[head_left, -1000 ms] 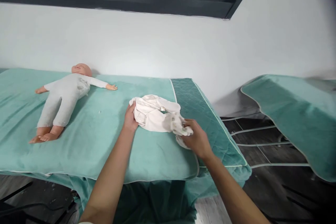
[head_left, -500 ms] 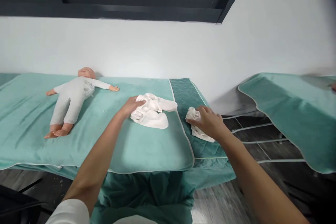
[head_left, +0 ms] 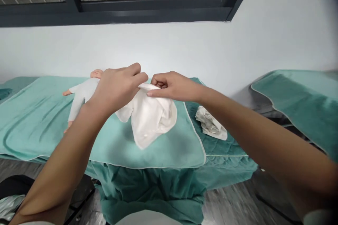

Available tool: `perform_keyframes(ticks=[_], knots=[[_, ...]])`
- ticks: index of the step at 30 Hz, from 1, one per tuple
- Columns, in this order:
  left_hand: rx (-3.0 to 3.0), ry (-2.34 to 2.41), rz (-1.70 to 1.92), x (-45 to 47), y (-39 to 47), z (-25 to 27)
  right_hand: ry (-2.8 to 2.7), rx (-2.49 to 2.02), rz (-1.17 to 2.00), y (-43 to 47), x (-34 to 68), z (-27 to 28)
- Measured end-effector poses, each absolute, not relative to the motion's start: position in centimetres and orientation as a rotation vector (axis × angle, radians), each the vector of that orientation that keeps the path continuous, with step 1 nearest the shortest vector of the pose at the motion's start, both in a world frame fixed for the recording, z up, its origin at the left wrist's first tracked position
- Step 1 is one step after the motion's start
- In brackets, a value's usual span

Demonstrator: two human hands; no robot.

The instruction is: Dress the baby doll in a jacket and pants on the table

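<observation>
A small white baby garment [head_left: 153, 116] hangs folded and bunched over the bed, its lower end drooping toward the sheet. My left hand [head_left: 120, 84] is closed on its upper edge, knuckles up. Beside it, my right hand [head_left: 175, 86] pinches the same edge between thumb and curled fingers. Behind my left forearm lies a baby doll [head_left: 86, 89] on its back in a white suit, its head and one side partly covered by my hand. To the right, a crumpled white cloth [head_left: 211, 123] rests on the darker quilted part of the bed, touched by neither hand.
A light green sheet [head_left: 111, 153] with white piping covers the bed against the white wall [head_left: 185, 49]. Above is a dark window frame [head_left: 158, 14]. Another green-covered bed [head_left: 303, 102] stands at right. Dark items [head_left: 16, 186] lie at lower left.
My right hand has let go of the crumpled cloth and moved left to the white garment. My left hand has lifted the garment off the sheet. The view has shifted slightly left.
</observation>
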State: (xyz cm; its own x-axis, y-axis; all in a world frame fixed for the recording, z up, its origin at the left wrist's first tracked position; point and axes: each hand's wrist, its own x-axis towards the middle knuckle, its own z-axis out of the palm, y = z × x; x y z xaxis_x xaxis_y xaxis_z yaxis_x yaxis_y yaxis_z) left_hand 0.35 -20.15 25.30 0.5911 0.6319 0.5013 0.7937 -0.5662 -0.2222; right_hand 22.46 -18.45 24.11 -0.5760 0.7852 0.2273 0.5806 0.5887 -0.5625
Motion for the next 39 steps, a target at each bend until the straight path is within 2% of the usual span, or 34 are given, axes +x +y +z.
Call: perform_keyframes(ticks=[2,8,13,20,23,25,27,29,31,36,39], knots=[[-2.341,-1.238,-0.519,-0.6,-20.3,25.0,-2.408,-1.216,0.429,-19.0,22.0,24.3],[-2.395,-1.604,-0.483,-2.0,-20.4,24.2,-2.398,-1.625,-0.428,-20.2,21.8,22.5],[-2.411,-1.831,-0.660,-3.5,-19.9,21.8,-2.293,-1.701,-0.649,-20.3,24.1,19.3],[-2.267,-1.814,-1.047,-2.6,-20.3,19.7,-2.101,-1.663,-0.468,-19.8,25.1,17.3],[-2.327,-1.906,-1.079,-2.6,-20.3,20.0,-1.993,-1.553,-0.162,-19.2,25.6,17.2],[-2.569,-1.974,-0.991,-3.3,-20.4,20.2,-1.920,-1.505,0.203,-19.0,26.5,17.1],[-2.926,-2.018,-0.731,-4.4,-20.4,20.2,-1.874,-1.454,0.518,-19.2,27.5,17.0],[-3.249,-2.025,-0.401,-5.5,-20.5,20.0,-1.908,-1.412,0.635,-19.7,28.5,17.1],[-3.446,-2.032,-0.284,-6.5,-20.5,19.6,-2.005,-1.425,0.573,-20.3,29.4,17.3],[-3.287,-2.263,-0.867,-7.2,-20.5,19.1,-2.137,-1.617,0.236,-21.1,31.6,17.2],[-3.218,-2.314,-0.801,-7.1,-19.4,18.5,-2.150,-1.725,0.156,-20.3,32.5,16.1]])
